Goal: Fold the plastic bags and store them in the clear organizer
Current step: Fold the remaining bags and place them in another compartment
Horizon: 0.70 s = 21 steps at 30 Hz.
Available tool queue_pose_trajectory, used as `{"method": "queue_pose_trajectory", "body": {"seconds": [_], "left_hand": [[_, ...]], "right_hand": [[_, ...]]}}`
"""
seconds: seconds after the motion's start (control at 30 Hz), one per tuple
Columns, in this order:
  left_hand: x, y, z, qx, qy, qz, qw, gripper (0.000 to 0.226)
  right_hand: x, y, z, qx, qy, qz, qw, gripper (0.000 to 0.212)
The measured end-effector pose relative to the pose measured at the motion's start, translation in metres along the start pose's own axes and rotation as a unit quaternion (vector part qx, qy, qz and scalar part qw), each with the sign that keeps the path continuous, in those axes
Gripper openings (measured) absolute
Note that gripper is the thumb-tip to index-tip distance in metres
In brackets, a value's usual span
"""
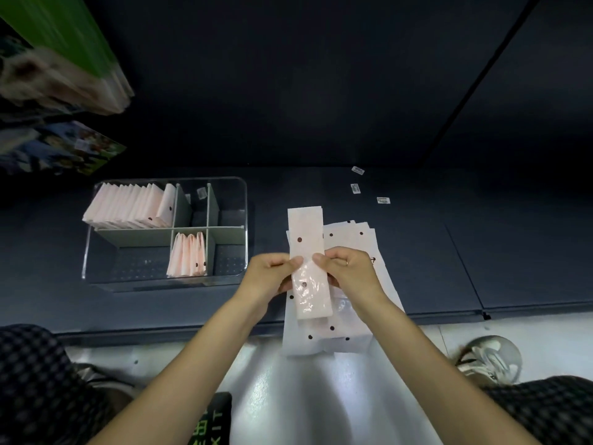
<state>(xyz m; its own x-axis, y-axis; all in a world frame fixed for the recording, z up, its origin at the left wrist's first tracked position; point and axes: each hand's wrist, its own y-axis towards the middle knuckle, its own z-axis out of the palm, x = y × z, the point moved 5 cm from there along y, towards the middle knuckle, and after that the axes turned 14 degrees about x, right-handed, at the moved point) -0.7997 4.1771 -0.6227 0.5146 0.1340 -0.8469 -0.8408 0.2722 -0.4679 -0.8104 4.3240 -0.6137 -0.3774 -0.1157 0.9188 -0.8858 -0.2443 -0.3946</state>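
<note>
Pink folded bag (pixel 309 264) pinched between left hand (pixel 269 275), right hand (pixel 348 272)

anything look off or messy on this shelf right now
Mostly tidy. The loose pile of unfolded bags is fanned out unevenly and hangs over the shelf edge. Three small stickers lie scattered behind it. Folded bags stand neatly in the clear organizer.

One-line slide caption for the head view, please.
Both hands, left hand and right hand, pinch a folded pink bag strip beside the partly filled clear organizer.
</note>
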Motion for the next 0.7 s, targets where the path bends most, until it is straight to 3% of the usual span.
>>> {"method": "queue_pose_trajectory", "body": {"seconds": [0.2, 0.37, 0.5, 0.7], "left_hand": [[-0.002, -0.016, -0.016, 0.032, -0.015, 0.030, 0.999, 0.009], [-0.013, -0.025, -0.025, 0.081, -0.021, 0.066, 0.994, 0.021], [-0.018, -0.030, -0.030, 0.096, -0.021, 0.083, 0.992, 0.033], [-0.014, -0.032, -0.030, 0.069, -0.071, 0.043, 0.994, 0.019]], "right_hand": [[-0.005, -0.017, 0.006, 0.023, 0.027, 0.011, 0.999, 0.007], [0.004, -0.024, 0.011, 0.065, 0.064, -0.039, 0.995, 0.022], [0.016, -0.028, 0.016, 0.073, 0.017, -0.087, 0.993, 0.032], [0.028, -0.029, 0.023, 0.030, -0.060, -0.147, 0.987, 0.046]]}}
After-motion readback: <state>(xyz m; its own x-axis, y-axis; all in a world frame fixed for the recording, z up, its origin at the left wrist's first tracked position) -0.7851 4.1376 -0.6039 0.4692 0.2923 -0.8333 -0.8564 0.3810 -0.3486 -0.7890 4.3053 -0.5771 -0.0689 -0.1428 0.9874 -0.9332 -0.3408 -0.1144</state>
